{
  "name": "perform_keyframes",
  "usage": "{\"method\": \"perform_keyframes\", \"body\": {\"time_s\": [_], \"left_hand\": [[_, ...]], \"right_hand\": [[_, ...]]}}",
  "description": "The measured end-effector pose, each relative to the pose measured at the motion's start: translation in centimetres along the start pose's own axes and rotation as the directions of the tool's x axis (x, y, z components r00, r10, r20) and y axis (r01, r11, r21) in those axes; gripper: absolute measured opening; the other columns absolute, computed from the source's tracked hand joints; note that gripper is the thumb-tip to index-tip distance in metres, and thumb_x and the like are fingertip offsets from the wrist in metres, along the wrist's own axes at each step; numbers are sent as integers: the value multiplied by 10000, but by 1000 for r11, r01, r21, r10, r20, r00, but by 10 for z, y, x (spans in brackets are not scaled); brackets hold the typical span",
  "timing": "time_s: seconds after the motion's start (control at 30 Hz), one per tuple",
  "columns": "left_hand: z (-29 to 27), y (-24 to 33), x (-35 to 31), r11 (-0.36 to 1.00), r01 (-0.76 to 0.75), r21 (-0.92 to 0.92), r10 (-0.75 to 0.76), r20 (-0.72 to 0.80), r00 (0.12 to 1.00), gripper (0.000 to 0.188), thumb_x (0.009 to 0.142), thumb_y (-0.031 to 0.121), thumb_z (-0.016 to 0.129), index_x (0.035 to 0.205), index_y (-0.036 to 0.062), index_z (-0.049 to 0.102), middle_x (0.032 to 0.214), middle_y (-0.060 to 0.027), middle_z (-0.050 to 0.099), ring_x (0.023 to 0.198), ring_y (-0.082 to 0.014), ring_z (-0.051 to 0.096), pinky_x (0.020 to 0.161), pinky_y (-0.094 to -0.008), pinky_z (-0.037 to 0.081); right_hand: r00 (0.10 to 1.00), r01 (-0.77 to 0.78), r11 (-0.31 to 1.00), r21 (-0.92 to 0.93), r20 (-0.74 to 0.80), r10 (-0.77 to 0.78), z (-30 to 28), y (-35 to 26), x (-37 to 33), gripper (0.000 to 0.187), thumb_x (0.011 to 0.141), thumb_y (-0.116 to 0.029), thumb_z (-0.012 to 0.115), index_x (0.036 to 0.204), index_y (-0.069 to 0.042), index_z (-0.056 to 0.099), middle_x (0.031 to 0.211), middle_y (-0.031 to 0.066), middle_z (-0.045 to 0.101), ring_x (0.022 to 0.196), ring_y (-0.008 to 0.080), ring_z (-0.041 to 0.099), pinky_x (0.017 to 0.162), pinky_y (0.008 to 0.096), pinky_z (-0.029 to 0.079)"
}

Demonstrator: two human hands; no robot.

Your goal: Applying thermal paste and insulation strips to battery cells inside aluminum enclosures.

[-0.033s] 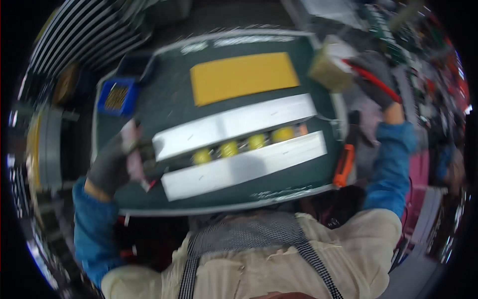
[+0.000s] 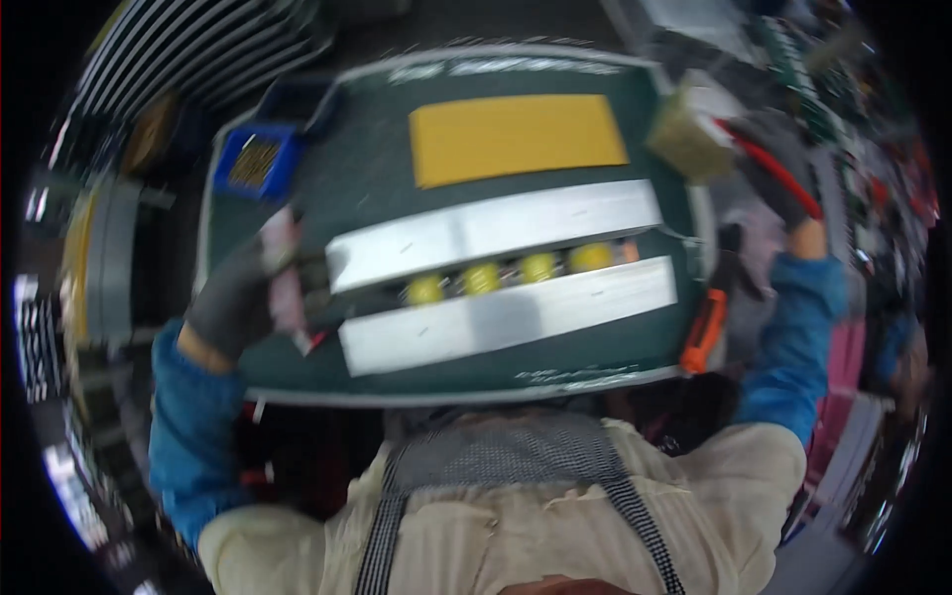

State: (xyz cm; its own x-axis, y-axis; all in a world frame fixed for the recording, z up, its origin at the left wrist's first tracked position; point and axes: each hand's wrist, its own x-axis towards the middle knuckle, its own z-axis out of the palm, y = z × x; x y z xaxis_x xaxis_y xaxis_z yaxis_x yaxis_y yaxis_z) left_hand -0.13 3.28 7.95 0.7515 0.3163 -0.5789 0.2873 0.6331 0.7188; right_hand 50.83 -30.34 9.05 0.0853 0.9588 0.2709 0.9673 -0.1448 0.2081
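Observation:
Two long silvery-white metal pieces lie side by side on the green-topped table, with several round yellow coil-like parts in the gap between them. My left hand, in a grey glove, is closed around a blurred pinkish strip at their left ends. Whether its fingers touch the metal I cannot tell. On the far right, my grey-gloved right hand is beside a small pale carton. A long, thin red object runs along this hand, which seems closed on it; blur hides its kind.
A yellow rectangular sheet lies behind the metal pieces. At the back left stands a blue bin of small brass-coloured parts, with a dark tray behind it. An orange-and-black tool rests by the table's right edge.
The whole view has shifted, so the table and everything on it appear farther right and slightly higher. Both hands keep about the same places beside the metal pieces and the carton.

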Motion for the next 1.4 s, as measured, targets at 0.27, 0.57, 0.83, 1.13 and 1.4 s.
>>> {"method": "perform_keyframes", "body": {"time_s": [0.27, 0.57, 0.83, 1.13, 1.4], "left_hand": [[9, -4, 11, 1000, 10, 15, -10, -50, 999, 722, 871, 192, 703, 1437, 17, 290, 1254, -193, 547, 1088, -285, 622, 917, -425, 552], [-2, -8, 15, 985, 84, 149, -64, -130, 989, 559, 892, 138, 666, 1388, 29, 433, 1144, -85, 570, 980, -170, 625, 884, -312, 540], [-8, -5, 26, 966, 76, 246, -73, -23, 997, 463, 849, 140, 723, 1232, 14, 494, 1005, -68, 608, 878, -131, 615, 784, -269, 549], [15, 5, 27, 934, 237, 269, -215, -108, 971, 554, 862, 138, 716, 1287, -68, 425, 1182, -189, 572, 1046, -223, 626, 909, -352, 558], [14, -4, 28, 931, 94, 354, -82, -47, 995, 649, 848, 197, 740, 1334, -71, 403, 1122, -139, 583, 950, -145, 629, 807, -267, 576]], "right_hand": [[997, 33, 972, -234, -54, -47, 3, -14, -17, 403, 771, -131, 636, 1172, -87, 630, 1088, 123, 615, 1120, 301, 564, 1033, 438, 383], [928, 41, 998, 50, -373, -19, -18, -75, -24, 376, 820, -110, 639, 1195, -77, 633, 1016, 103, 652, 1024, 272, 625, 960, 398, 451], [969, 103, 720, 686, -231, 82, 10, -144, -2, 390, 822, 16, 687, 1186, -42, 558, 1151, 125, 645, 1035, 251, 639, 919, 361, 501], [973, -96, 677, 730, -76, 219, 22, -152, 3, 467, 836, -95, 697, 1258, -50, 503, 1122, 98, 626, 841, 139, 594, 718, 286, 516], [954, -174, 508, 844, 16, 300, 15, -163, 2, 543, 790, -69, 733, 1268, -68, 476, 1206, 68, 591, 876, 126, 562, 766, 283, 515]]}}
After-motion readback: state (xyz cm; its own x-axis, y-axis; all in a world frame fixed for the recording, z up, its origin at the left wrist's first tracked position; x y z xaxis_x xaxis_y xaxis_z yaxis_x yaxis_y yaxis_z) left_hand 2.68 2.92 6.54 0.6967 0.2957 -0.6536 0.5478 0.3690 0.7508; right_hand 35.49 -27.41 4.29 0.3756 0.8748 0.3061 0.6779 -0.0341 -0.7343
